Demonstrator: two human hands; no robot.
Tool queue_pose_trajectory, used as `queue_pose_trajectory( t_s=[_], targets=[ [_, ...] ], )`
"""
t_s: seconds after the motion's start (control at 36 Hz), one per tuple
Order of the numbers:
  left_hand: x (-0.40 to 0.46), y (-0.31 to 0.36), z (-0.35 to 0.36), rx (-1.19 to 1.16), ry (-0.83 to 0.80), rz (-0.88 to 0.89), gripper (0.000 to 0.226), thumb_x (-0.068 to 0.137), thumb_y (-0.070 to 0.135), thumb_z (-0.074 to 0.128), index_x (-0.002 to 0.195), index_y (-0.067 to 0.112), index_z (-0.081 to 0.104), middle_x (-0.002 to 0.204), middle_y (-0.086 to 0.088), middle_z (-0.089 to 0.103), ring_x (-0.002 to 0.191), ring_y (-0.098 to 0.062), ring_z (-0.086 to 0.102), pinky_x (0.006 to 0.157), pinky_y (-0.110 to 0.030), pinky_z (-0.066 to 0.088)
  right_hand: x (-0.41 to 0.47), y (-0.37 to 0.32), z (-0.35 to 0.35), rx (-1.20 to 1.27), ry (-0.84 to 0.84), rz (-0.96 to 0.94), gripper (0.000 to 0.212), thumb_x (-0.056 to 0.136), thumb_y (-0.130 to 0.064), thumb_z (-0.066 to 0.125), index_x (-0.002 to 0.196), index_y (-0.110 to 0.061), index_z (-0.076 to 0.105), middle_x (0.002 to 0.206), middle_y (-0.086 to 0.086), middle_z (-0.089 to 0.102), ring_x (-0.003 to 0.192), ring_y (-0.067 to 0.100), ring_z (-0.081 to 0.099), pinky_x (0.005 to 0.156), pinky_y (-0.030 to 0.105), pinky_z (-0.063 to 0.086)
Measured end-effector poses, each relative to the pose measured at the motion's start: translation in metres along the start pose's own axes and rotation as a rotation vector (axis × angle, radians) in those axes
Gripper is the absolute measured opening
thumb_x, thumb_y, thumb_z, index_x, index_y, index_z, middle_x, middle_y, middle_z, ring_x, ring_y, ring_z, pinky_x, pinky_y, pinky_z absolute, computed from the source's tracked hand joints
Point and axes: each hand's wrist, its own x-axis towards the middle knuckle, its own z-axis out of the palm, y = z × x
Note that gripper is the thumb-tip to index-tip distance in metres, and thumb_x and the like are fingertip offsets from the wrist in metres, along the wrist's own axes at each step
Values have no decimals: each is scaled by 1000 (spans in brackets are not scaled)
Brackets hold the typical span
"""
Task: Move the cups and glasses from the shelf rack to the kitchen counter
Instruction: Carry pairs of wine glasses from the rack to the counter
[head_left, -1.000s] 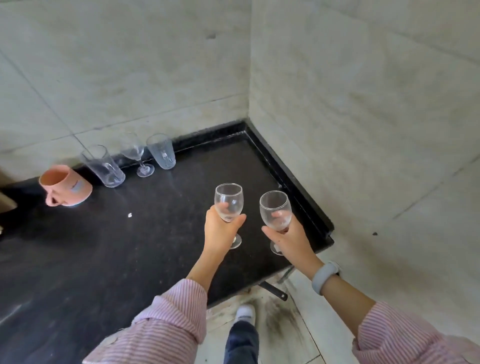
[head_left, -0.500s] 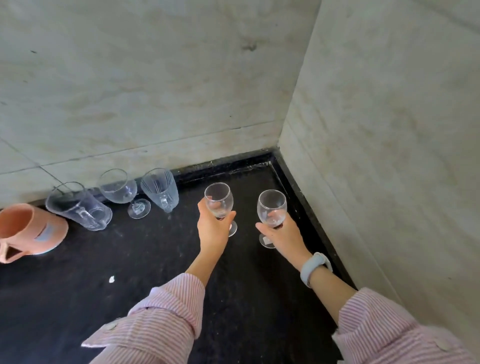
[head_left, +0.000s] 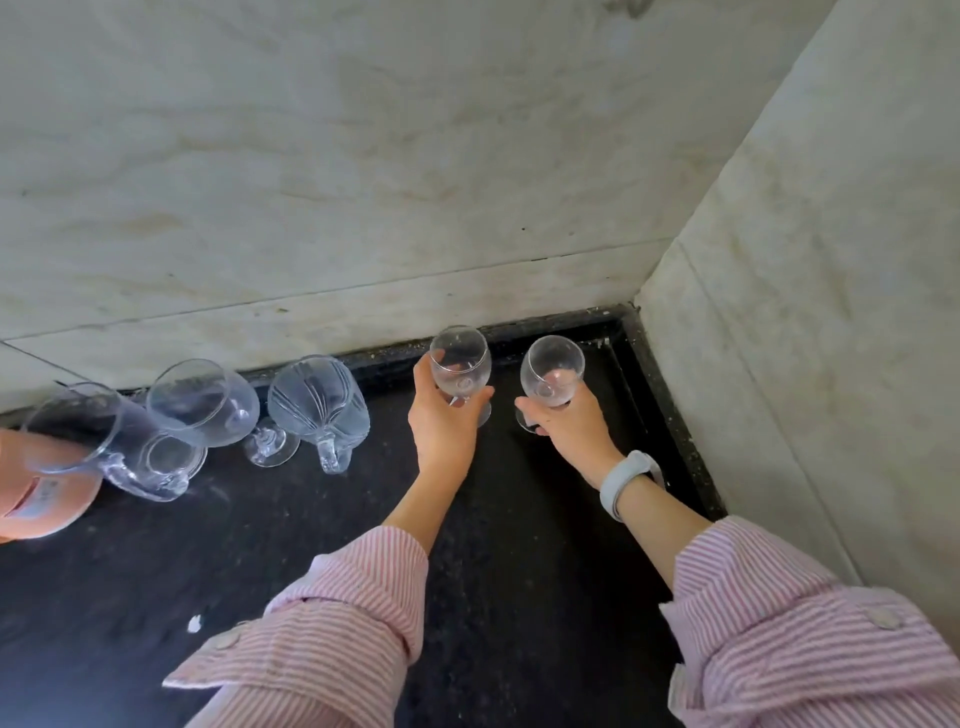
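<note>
While both hands are loaded, notes run from the body outward.

Sleeves: pink striped cuffs (head_left: 332, 639) lowest in view, both forearms reaching over the dark counter (head_left: 519, 597).
Wrist: pale band (head_left: 626, 480) on the right arm.
Left hand (head_left: 441, 426): wrapped round the bowl of a small stemmed glass (head_left: 461, 366), upright; foot looks at or just above the counter, contact cannot be told.
Right hand (head_left: 569, 428): closed round a second stemmed glass (head_left: 553, 371), upright, just beside the first; foot partly hidden.
Row already set down, left of the hands: ribbed mug (head_left: 319, 405), wine glass (head_left: 208, 402), clear mug (head_left: 114, 441), orange cup (head_left: 41, 483) at the frame edge.
Far edge: raised black lip, then tiled wall (head_left: 363, 182); side wall close on the right.
Risk: the two bowls sit near each other and could clink if lowered together.
Risk: narrow feet, so letting go before the base lies flat may tip a glass.
Risk: left wrist pulling back could brush the ribbed mug.
</note>
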Motion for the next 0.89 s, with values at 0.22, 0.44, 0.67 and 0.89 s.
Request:
queue_pose_trajectory(
  t_s=[0.22,0.44,0.67,0.89],
  targets=[
    [9,-1,6,-35,25,40,63,78,8,72,131,19,40,113,0,58,96,-12,57,64,4,43,17,-6,8,-40,4,-71,46,78,-26,71,118,-15,53,111,6,65,106,19,60,97,37,48],
    [11,-3,8,59,-20,21,68,78,16,72,134,20,33,128,-5,56,111,-21,56,87,-25,43,17,-9,9,-67,-21,-64,54,77,-30,70,125,-20,46,119,4,61,107,17,60,95,44,51],
    [-15,-10,-3,159,-67,-9,66,81,16,68,136,19,32,138,-3,46,120,-16,51,96,-28,45,-18,-13,-1,-144,25,-26,51,86,-25,61,130,-20,38,127,3,50,99,13,56,86,28,46],
    [-79,-20,-30,439,-179,245,39,88,20,58,126,13,50,138,-7,46,129,-22,41,104,-45,41,-109,-7,-23,-324,132,-112,45,93,-20,48,138,-16,38,144,2,43,135,17,35,106,23,25]
  ],
)
